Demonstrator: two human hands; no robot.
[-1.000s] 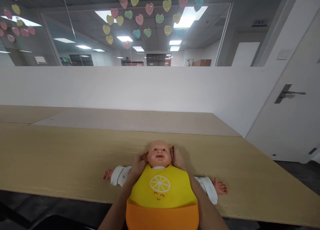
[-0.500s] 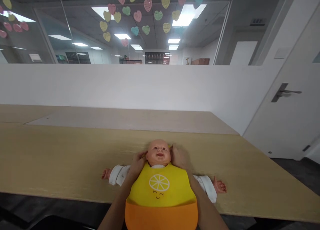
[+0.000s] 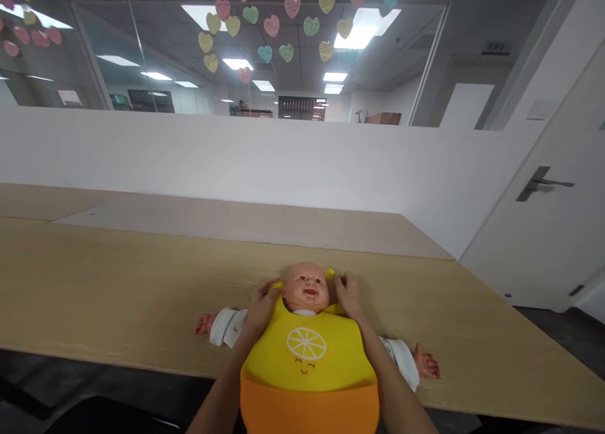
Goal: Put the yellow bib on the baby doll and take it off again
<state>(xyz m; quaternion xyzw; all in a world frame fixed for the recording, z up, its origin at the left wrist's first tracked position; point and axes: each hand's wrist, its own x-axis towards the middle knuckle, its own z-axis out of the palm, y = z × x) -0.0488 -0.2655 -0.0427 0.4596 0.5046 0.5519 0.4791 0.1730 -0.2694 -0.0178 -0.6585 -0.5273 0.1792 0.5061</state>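
A baby doll in white sleeves lies face up on the wooden table, arms spread to both sides. Over its chest lies a yellow bib with a lemon-slice print and an orange pocket at the bottom. Left of the doll's head, my left hand pinches one yellow neck strap of the bib. My right hand grips the other strap on the right, its rounded yellow end showing above the fingers. Both straps are apart, beside the head.
The table stretches left and right, with a paler panel along its back. Behind stands a white wall with a window bearing heart-shaped notes. A door with a handle is at right, and a dark chair at lower left.
My right hand has moved outward from the doll's head with its strap, whose end now shows more. My left hand stays beside the head. The whole view has tilted slightly.
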